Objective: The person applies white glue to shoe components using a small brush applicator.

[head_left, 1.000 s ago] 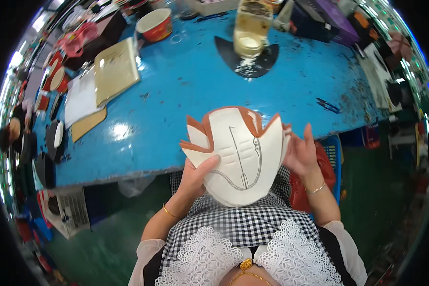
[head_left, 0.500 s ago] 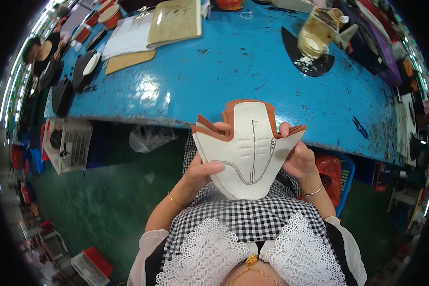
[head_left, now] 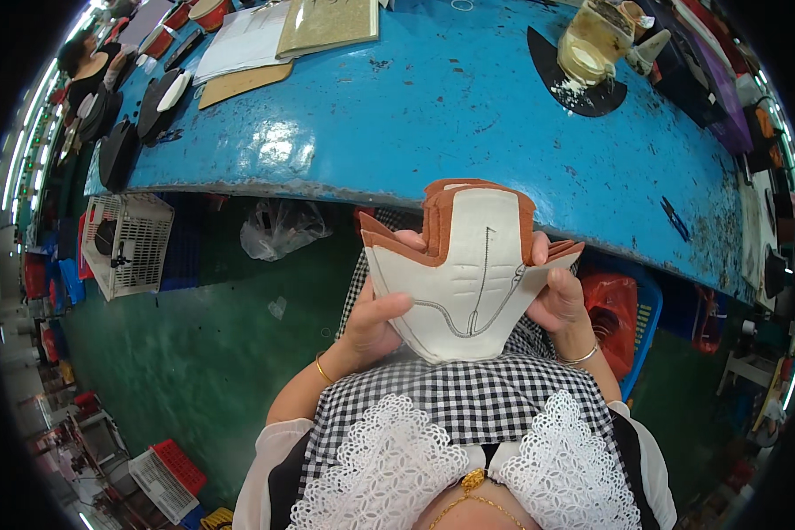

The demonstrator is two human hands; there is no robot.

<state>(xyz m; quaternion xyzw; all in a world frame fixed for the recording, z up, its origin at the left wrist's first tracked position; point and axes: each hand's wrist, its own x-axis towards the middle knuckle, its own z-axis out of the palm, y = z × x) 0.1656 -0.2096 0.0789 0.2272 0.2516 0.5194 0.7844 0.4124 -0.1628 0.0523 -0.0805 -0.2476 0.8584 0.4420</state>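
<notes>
A stack of cut shoe uppers (head_left: pixel 450 287) is held upright over my lap, at the table's near edge. White faces me, with dark curved stitching and a straight seam up the middle; reddish-brown layers show along the top and sides. My left hand (head_left: pixel 375 322) grips the stack's left side, thumb on the white face and fingers behind. At the right wing, my right hand (head_left: pixel 558 299) pinches the layers between thumb and fingers. Part of both hands' fingers is hidden behind the pieces.
Across the blue worktable (head_left: pixel 397 115) lie papers, a tan folder (head_left: pixel 329 25) and black soles (head_left: pixel 159 102). A pot of pale paste (head_left: pixel 587 57) stands on a black sheet at the far right, with a small dark tool (head_left: pixel 676 219) nearer. White crate (head_left: pixel 132 243) below left; another person (head_left: pixel 88 71) far left.
The stack has tipped slightly, its upper part leaning to the right, and its brown layers have spread a little. Both hands keep their hold. The view has shifted slightly.
</notes>
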